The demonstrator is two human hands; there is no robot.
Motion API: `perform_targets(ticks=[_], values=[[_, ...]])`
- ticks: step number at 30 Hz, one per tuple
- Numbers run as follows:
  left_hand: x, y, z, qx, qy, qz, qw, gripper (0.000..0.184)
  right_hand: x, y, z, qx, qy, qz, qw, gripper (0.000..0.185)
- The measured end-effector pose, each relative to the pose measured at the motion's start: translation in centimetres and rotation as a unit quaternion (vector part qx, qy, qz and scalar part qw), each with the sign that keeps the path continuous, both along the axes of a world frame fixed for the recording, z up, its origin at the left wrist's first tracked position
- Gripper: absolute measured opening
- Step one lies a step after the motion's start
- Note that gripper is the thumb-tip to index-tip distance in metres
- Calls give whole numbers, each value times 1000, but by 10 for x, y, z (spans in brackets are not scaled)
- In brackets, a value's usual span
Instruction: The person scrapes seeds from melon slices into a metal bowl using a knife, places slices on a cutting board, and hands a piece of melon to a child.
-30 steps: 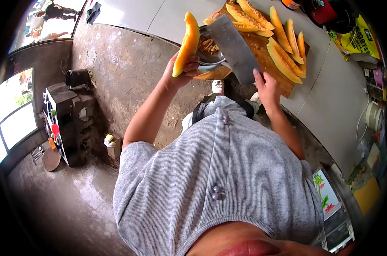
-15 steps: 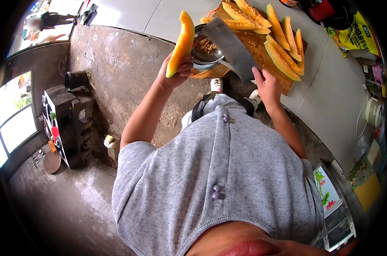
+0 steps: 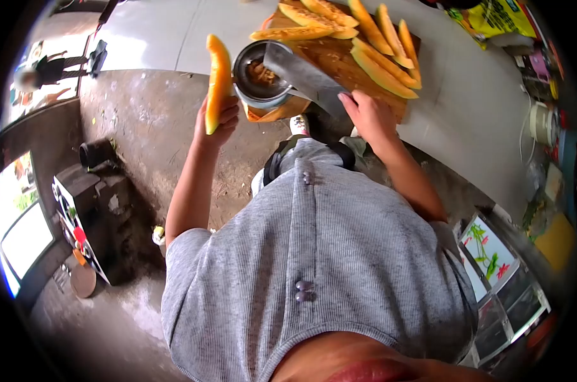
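Left of the bowl (image 3: 243,58), the left hand (image 3: 227,118) grips a melon slice (image 3: 218,70); right of it, the right hand (image 3: 372,116) holds a cleaver (image 3: 306,73), whose low swing could tip the bowl.

One left hand (image 3: 227,117) and one right hand (image 3: 370,116) are seen. One melon slice (image 3: 218,73) and one cleaver (image 3: 301,69) are held. On one cutting board (image 3: 333,63), eight cut slices (image 3: 371,27) can be counted. One bowl (image 3: 244,57) is seen; whether a second is nested beneath cannot be told. The pulp bits (image 3: 260,73) inside cannot be counted.
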State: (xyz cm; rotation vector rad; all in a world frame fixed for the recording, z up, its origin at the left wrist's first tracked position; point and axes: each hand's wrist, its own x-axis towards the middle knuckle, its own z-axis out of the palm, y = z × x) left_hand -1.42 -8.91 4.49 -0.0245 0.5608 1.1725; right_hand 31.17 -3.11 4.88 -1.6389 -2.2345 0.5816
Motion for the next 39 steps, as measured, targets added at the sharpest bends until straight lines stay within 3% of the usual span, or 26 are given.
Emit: perform_targets(ticks=[5,11,13,15,17,23,29,35,36,39], values=[[16,6,15,-7,157,-47,986,41,28,-7,9,-108,52,-66,991,43],[113,25,1,-100,52,-138,984,42,111,-23,10,-122,235,-234,935,36],[171,33,17,-170,110,-136,970,44,135,-28,19,-123,276,-278,912,35],[203,30,-25,-94,-66,-156,981,44,153,-31,29,-118,285,-295,904,37],[239,25,-42,-82,-87,-148,982,40,173,-32,33,-144,297,-338,881,36],[315,29,-64,-159,-10,17,987,37,217,-25,27,-163,279,-314,893,38],[362,38,-76,-185,-47,100,977,37,262,-12,20,-141,200,-230,942,42],[357,28,-48,-125,-59,131,982,38,291,-4,15,-147,209,-178,950,37],[346,24,-56,-112,-105,161,975,37,291,-1,16,-145,211,-170,952,37],[293,22,-31,-117,8,294,949,33,286,5,16,-172,214,-184,944,43]])
